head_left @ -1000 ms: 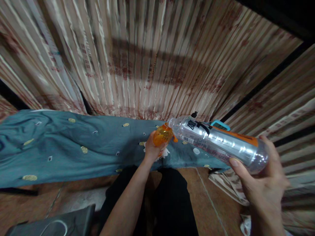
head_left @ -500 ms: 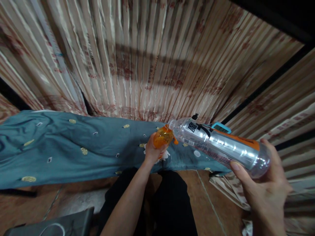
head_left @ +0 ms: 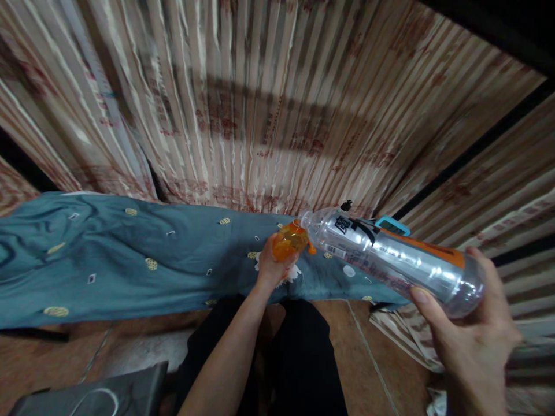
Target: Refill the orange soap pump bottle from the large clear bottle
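My left hand is closed around a small orange see-through bottle, tilted with its mouth up to the right. My right hand grips the base of a large clear plastic bottle with a silver and orange label. That bottle lies nearly level, its neck sloping down to the left and meeting the small bottle's mouth. Whether liquid is passing between them cannot be made out. An orange piece shows just below the two mouths. White torn paper lies under my left hand.
A teal patterned cloth covers the narrow surface before me. A blue-framed device and a small black item are behind the large bottle. Pleated curtains hang close behind. A grey stool-like object stands at lower left.
The view has shifted slightly. Both hands keep their hold, and the two bottle mouths stay together with almost no change in tilt.
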`<state>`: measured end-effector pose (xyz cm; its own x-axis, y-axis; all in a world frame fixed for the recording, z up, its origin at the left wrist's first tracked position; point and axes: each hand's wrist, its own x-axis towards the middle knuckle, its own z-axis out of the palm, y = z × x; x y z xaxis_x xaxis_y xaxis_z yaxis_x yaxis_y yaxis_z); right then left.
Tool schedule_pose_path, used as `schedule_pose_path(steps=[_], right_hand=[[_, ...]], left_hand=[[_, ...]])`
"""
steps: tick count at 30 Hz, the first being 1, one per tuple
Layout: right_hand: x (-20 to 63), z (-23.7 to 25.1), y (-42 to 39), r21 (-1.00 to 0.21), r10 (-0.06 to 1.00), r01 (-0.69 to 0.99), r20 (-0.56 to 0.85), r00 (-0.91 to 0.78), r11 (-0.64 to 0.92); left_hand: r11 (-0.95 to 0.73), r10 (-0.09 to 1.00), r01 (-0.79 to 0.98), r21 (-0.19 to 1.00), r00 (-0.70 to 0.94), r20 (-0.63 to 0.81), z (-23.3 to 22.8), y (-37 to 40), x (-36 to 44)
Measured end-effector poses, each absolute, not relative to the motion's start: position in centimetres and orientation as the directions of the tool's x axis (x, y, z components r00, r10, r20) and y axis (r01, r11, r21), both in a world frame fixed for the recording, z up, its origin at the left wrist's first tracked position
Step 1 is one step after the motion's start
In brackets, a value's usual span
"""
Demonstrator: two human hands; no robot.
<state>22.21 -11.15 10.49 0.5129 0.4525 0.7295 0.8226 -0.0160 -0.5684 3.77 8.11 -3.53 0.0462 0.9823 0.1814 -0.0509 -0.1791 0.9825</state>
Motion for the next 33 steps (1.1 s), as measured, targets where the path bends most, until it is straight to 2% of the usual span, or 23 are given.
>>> schedule_pose_path(steps=[7,14,21,33], right_hand=[[22.33,10.47,-11.02,-0.501,0.437,0.864,0.770,0.466,-0.038],[22.14,10.91,-11.25,-0.427,0.457,0.892,0.771,0.444,-0.147],[21.80,11.19,-11.65,-0.496,0.500,0.853,0.704,0.504,-0.162],[21.48,11.00,-11.23,-0.521,0.465,0.844,0.719,0.516,-0.130]], left_hand=[[-0.163,0.984,-0.063,0.985,0.067,0.167,-2.92,7.72,3.54],[-0.149,0.984,-0.068,0.986,0.085,0.155,-2.66,7.60,3.39],[-0.168,0.982,-0.073,0.983,0.076,0.173,-2.90,7.68,3.43],[-0.190,0.978,-0.084,0.978,0.076,0.196,-3.48,7.85,3.50]])
